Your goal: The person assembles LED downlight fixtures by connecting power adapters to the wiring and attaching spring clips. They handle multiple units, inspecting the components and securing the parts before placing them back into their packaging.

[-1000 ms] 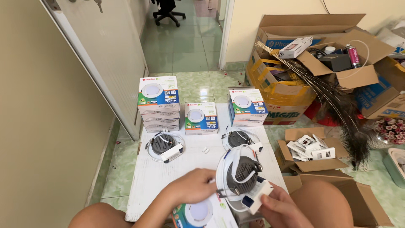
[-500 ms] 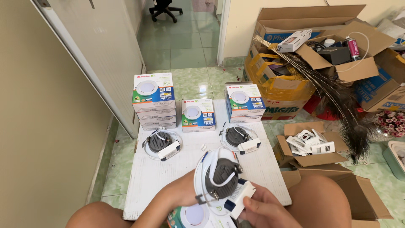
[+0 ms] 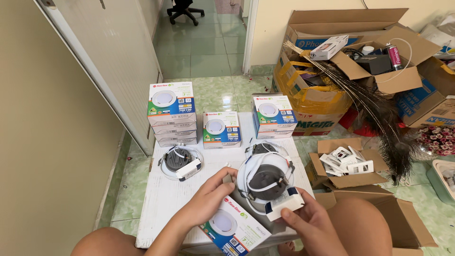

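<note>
Downlight [image 3: 265, 180], round, white-rimmed, dark back up, held over near right edge of white table [image 3: 161, 208]. Left hand [image 3: 208, 199] closed on its left rim, fingers curled round edge. Right hand [image 3: 308, 225] pinching white driver box [image 3: 284, 205] wired to it, thumb on top, fingers beneath. Open printed carton [image 3: 234, 230] just below, at near edge, touching left wrist. Second downlight [image 3: 179, 162] lying back up toward left edge, with own white driver beside. Third downlight [image 3: 263, 148] partly hidden behind held one. Three lots of printed boxes along far edge: stack [image 3: 170, 114] at far left corner, single box [image 3: 222, 129] mid-edge, pair [image 3: 274, 116] at far right corner. Small cardboard box of white fittings [image 3: 348, 163] on floor, right of table.
</note>
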